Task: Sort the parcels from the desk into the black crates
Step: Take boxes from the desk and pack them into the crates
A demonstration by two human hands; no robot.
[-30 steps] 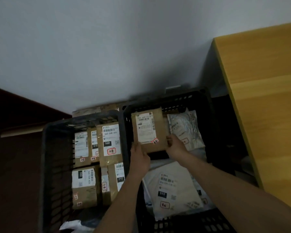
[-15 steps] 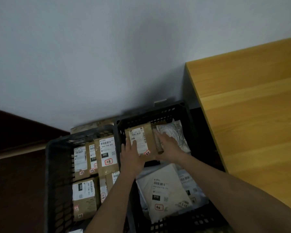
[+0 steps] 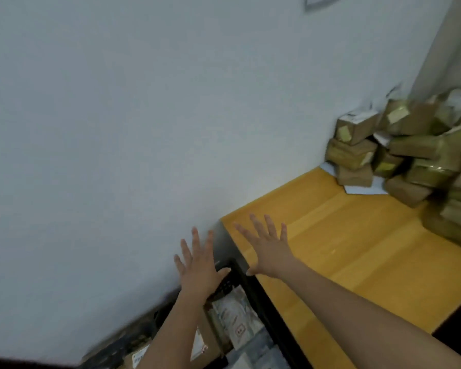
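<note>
Both hands hang spread in the air, the left grip (image 3: 200, 265) above the crate (image 3: 232, 283), the right grip (image 3: 269, 251) over the worktop (image 3: 357, 249) edge. The parcel heap (image 3: 410, 155) sits far right of the right grip, against the wall (image 3: 144, 129). Parcels in the crate (image 3: 234, 320) lie below the left grip.

Yellow wooden desk (image 3: 357, 251) against the wall, bearing a heap of brown parcels (image 3: 410, 155) at its far corner.

The bench (image 3: 343, 249) has a smooth, yellowish wood top with a soft sheen. The parcels (image 3: 410, 155) piled on it are matt brown cardboard with glossy tape and paper labels. The crate (image 3: 225, 284) is matt black plastic lattice.
</note>
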